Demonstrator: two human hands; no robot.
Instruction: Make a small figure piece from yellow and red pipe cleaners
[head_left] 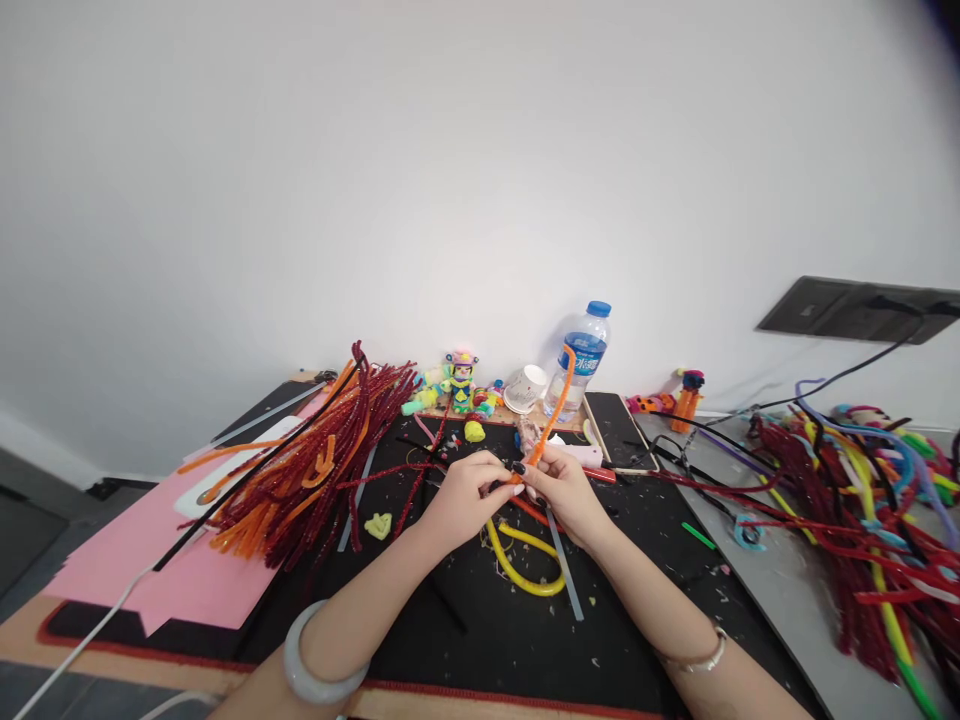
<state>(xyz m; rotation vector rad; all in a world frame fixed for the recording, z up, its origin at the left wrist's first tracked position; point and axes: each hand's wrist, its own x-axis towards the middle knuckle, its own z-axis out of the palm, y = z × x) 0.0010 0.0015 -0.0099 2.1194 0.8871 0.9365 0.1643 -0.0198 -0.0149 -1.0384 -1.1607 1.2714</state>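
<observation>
My left hand [466, 497] and my right hand [564, 488] meet over the middle of a black mat [517, 640]. Both pinch the lower end of an orange pipe cleaner [559, 405], which rises up and to the right and hooks over at its top. My left fingers close on its base beside my right thumb. Just below my hands a yellow pipe cleaner loop [525, 570] lies on the mat. A pale bangle sits on my left wrist, a thin bracelet on my right.
A heap of dark red and orange pipe cleaners [315, 465] lies left on pink paper [172, 570]. More coloured pipe cleaners [855, 500] cover the grey board at right. A water bottle [581, 360], paper cup [525, 388] and small figures [459, 385] stand at the back.
</observation>
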